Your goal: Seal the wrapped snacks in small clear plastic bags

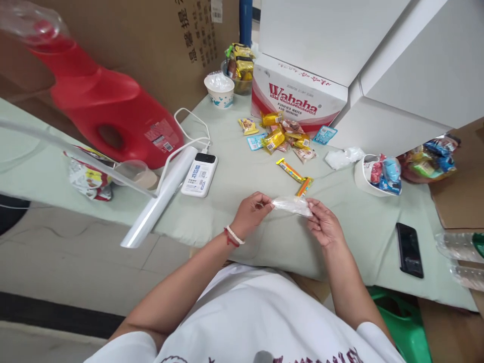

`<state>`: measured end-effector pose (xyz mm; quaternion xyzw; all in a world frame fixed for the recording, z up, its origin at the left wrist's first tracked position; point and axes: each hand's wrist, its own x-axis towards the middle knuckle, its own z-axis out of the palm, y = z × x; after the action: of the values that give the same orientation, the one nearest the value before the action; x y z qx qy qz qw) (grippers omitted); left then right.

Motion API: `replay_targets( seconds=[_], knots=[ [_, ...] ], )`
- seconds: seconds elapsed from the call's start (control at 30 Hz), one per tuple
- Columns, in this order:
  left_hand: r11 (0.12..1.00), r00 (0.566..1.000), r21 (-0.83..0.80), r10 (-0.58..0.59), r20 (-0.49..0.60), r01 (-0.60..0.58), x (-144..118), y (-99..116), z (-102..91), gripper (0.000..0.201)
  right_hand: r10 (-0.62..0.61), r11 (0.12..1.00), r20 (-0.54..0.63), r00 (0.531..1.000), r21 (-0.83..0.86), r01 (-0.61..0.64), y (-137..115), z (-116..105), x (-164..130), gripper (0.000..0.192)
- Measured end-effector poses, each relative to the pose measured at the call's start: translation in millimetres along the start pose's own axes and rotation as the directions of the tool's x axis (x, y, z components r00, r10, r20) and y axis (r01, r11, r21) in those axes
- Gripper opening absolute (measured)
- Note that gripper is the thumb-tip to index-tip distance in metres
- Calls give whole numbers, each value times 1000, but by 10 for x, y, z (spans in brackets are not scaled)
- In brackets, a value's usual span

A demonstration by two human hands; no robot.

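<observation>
Between my two hands a crumpled clear plastic bag (292, 205) is held out lengthwise, just above the table's front part. My left hand (251, 214) pinches its left end between thumb and fingertips. At the other end, my right hand (324, 222) grips the plastic with thumb and forefinger. Two thin orange-and-yellow snack sticks (290, 171) lie right behind the bag. Beyond them is a loose pile of small wrapped snacks (278, 138) with blue packets (257, 141) beside it.
A red jug (124, 101), a white power bank (199, 175) with a cable and a white tube (159, 201) are on the left. Behind stand a paper cup (220, 93) and a Wahaha box (295, 96). Rightward are a white cup of packets (363, 184) and a phone (410, 250).
</observation>
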<state>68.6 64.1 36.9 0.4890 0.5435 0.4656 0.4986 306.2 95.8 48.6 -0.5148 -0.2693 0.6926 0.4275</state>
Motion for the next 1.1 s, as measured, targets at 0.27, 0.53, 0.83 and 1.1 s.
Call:
replay_targets(
  seconds=[0.27,0.53,0.83,1.1],
  knots=[
    [957,949,-236,-92,303,168,-133,152,-76,49,-292,830,276,916,-402,386,-37,85,-136,38],
    [921,951,-315,-144,274,231,-221,110,-168,54,-493,771,-72,867,-498,397,-58,-16,-48,28],
    [992,974,-88,-74,215,95,-249,71,-69,57,-238,838,332,913,-405,366,264,463,-350,27],
    [993,991,-27,-111,73,113,-383,-18,-423,50,-275,961,19,961,-16,276,-24,120,-223,32]
  ],
)
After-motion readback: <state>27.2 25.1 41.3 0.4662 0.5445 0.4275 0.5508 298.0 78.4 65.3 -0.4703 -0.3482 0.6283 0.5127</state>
